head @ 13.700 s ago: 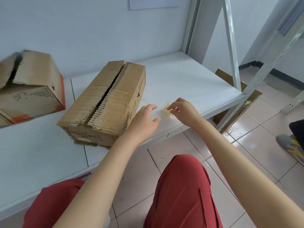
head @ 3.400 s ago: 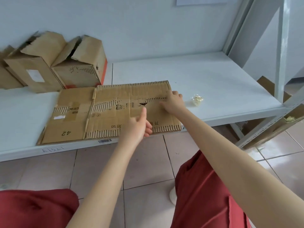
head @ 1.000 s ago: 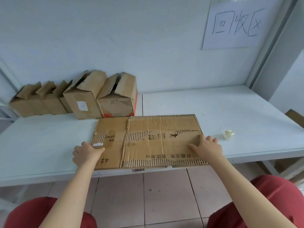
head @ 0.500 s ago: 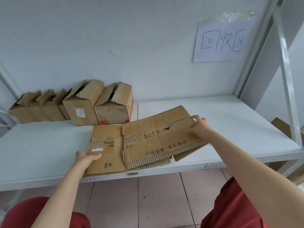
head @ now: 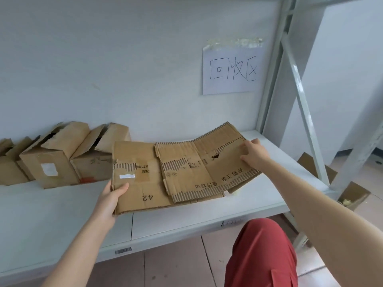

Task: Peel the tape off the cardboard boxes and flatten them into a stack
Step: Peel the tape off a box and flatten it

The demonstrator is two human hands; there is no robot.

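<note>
A flattened cardboard box (head: 182,170) is shown lifted off the white shelf (head: 207,212), where a second ago it had been pressed flat under both palms. Its left edge is gripped by the left hand (head: 108,200), thumb on top beside the printed "42" and the fingers tucked beneath. Its right end, raised higher and bowed upward, is pinched by the right hand (head: 253,155), whose fingers (head: 246,157) are curled over the torn corrugated face. The near left corner appears to be resting on the shelf or just above it; which cannot be told.

The small wad of peeled tape seen earlier by the right hand is now hidden behind the raised sheet. The flattening of this box is judged complete, and the sheet is apparently being carried to wherever the stack is to be started, possibly below the handwritten paper sign (head: 233,69) taped to the wall.

A row of unflattened boxes (head: 62,156), flaps open, is left standing along the back left of the shelf, so most of the task is judged outstanding.
</note>
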